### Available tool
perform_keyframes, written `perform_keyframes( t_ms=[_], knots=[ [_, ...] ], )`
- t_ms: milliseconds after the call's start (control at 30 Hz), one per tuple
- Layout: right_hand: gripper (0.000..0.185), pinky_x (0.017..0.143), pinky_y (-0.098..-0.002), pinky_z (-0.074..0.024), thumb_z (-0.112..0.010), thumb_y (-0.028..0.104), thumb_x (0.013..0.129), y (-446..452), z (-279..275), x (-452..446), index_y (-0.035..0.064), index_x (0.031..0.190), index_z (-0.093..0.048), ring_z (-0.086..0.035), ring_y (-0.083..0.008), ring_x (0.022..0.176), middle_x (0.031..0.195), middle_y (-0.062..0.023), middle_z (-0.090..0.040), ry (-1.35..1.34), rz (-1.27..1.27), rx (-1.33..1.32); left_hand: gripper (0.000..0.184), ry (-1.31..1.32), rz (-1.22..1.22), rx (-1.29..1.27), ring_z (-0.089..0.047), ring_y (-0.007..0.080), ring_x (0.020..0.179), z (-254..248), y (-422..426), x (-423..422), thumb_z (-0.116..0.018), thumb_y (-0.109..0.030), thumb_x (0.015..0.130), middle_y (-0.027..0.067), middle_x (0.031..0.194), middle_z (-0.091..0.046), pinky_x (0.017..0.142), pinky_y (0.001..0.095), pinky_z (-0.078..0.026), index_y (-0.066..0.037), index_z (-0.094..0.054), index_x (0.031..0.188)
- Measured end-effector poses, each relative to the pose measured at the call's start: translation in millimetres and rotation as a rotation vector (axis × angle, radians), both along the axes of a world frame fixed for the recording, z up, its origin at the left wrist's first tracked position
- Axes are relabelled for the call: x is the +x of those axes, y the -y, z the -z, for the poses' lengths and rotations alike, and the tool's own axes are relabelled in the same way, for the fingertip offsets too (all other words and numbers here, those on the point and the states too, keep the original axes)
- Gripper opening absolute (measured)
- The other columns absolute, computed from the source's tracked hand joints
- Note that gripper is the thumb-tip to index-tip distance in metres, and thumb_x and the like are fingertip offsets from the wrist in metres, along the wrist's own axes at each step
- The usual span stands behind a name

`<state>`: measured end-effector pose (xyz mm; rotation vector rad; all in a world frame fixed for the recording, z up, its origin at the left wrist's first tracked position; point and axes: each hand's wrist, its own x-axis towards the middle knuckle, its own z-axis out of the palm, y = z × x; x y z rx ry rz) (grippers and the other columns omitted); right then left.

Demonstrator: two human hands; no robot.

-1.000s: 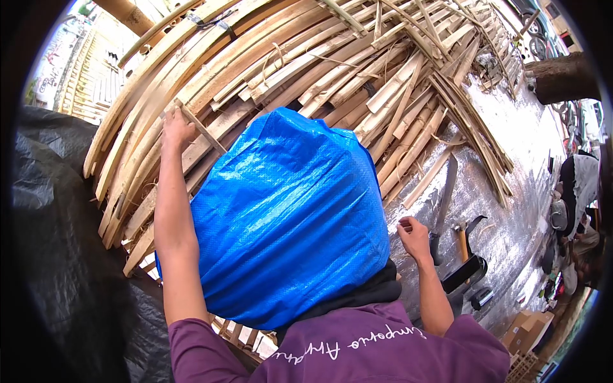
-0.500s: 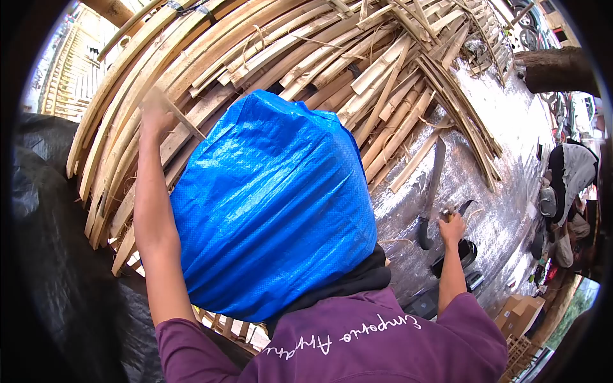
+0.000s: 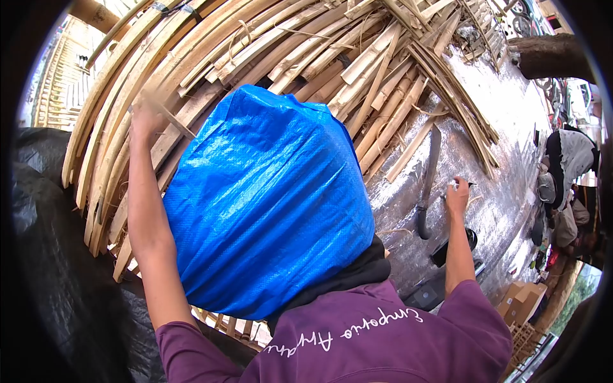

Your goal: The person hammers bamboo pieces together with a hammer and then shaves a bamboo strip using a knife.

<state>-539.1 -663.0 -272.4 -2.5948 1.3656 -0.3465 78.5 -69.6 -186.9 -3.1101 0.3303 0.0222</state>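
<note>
- My left hand (image 3: 145, 120) grips a thin stick (image 3: 177, 122); hold it firmly.
- My right hand (image 3: 456, 196): I can't tell its grip; mind the long blade (image 3: 431, 163).

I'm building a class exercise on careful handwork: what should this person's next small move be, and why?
Probably lift the right hand clear of the machete: it lies unsheathed beside that hand, while the left hand seems to hold a strip. Whether the right hand holds anything is unclear.
</note>
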Motion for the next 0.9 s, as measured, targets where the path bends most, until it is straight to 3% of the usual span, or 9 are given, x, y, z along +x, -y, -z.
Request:
perform_keyframes(
  t_ms=[100, 233, 300, 333, 400, 533, 600, 767, 900],
  knots=[
    [0.026, 0.080, -0.0385, -0.0500, -0.066, 0.019, 0.080, 18.7, 16.4, 18.1, 0.0034, 0.101, -0.066, -0.066, -0.0320, 0.089, 0.093, -0.0167, -0.069, -0.093, 0.051, 0.225, 0.077, -0.003, -0.027, -0.001, -0.046, 0.0484, 0.121, -9.1, 8.3, -5.6, -0.060, -0.025, 0.077, 0.0339, 0.137, -0.036, 0.105, 0.0474, -0.040, -0.003, -0.031, 0.145],
    [0.028, 0.076, -0.0379, -0.0514, -0.067, 0.023, 0.080, 27.9, 25.9, 26.9, 0.0034, 0.099, -0.067, -0.068, -0.0287, 0.082, 0.081, -0.0146, -0.070, -0.103, 0.070, 0.169, 0.078, -0.010, 0.007, -0.047, -0.046, 0.0479, 0.122, -12.1, 4.0, -8.9, -0.060, -0.025, 0.077, 0.0327, 0.138, -0.036, 0.105, 0.0478, -0.040, -0.003, -0.031, 0.145],
    [0.027, 0.075, -0.0385, -0.0512, -0.067, 0.022, 0.079, 26.3, 23.1, 26.6, 0.0032, 0.098, -0.067, -0.068, -0.0287, 0.081, 0.083, -0.0147, -0.070, -0.071, 0.085, 0.195, 0.082, -0.015, -0.052, -0.012, -0.043, 0.0466, 0.126, -8.6, 4.3, -6.9, -0.056, -0.018, 0.076, 0.0288, 0.147, -0.030, 0.105, 0.0487, -0.040, -0.016, -0.022, 0.151],
    [0.026, 0.075, -0.0391, -0.0510, -0.067, 0.022, 0.079, 23.6, 19.2, 29.1, 0.0030, 0.097, -0.067, -0.068, -0.0287, 0.079, 0.086, -0.0147, -0.070, -0.038, 0.098, 0.221, 0.082, -0.019, -0.056, -0.012, -0.043, 0.0466, 0.126, -6.2, 3.3, -5.8, -0.056, -0.018, 0.076, 0.0288, 0.147, -0.030, 0.105, 0.0487, -0.040, -0.016, -0.022, 0.151],
    [0.025, 0.074, -0.0393, -0.0509, -0.067, 0.020, 0.079, 17.3, 18.1, 30.1, 0.0028, 0.097, -0.066, -0.067, -0.0282, 0.078, 0.090, -0.0145, -0.068, 0.012, 0.088, 0.183, 0.079, 0.013, -0.020, 0.012, -0.045, 0.0469, 0.123, -5.2, 4.1, -4.5, -0.062, -0.025, 0.076, 0.0300, 0.142, -0.033, 0.105, 0.0477, -0.040, -0.004, -0.030, 0.146],
    [0.029, 0.073, -0.0389, -0.0508, -0.068, 0.016, 0.077, 5.1, 14.1, 29.8, 0.0023, 0.102, -0.062, -0.065, -0.0256, 0.075, 0.097, -0.0135, -0.065, 0.124, 0.033, 0.207, 0.082, -0.036, -0.029, 0.011, -0.046, 0.0473, 0.122, -6.2, 2.0, -3.4, -0.063, -0.025, 0.076, 0.0311, 0.142, -0.032, 0.104, 0.0476, -0.041, -0.004, -0.028, 0.147],
    [0.029, 0.072, -0.0381, -0.0510, -0.068, 0.015, 0.077, 8.1, 20.8, 24.4, 0.0020, 0.102, -0.062, -0.065, -0.0247, 0.075, 0.095, -0.0132, -0.065, 0.075, -0.017, 0.204, 0.082, 0.002, -0.025, -0.022, -0.047, 0.0474, 0.121, -2.5, -1.1, -2.6, -0.058, -0.017, 0.078, 0.0274, 0.144, -0.034, 0.100, 0.0510, -0.043, -0.019, -0.020, 0.151],
    [0.025, 0.072, -0.0365, -0.0514, -0.068, 0.015, 0.076, 9.9, 24.4, 25.6, 0.0019, 0.098, -0.065, -0.065, -0.0233, 0.075, 0.089, -0.0135, -0.065, 0.103, 0.018, 0.248, 0.081, -0.006, -0.005, -0.045, -0.049, 0.0476, 0.119, -4.1, -1.0, -2.8, -0.059, -0.018, 0.079, 0.0272, 0.140, -0.037, 0.098, 0.0512, -0.045, -0.019, -0.021, 0.150],
    [0.019, 0.072, -0.0381, -0.0514, -0.068, 0.018, 0.076, 12.0, 20.9, 27.7, 0.0017, 0.085, -0.069, -0.066, -0.0288, 0.076, 0.086, -0.0170, -0.067, -0.031, -0.023, 0.155, 0.082, 0.011, 0.007, -0.051, -0.049, 0.0473, 0.118, -3.2, -1.7, -2.1, -0.060, -0.018, 0.078, 0.0269, 0.140, -0.037, 0.097, 0.0513, -0.045, -0.019, -0.021, 0.150]
  ],
)
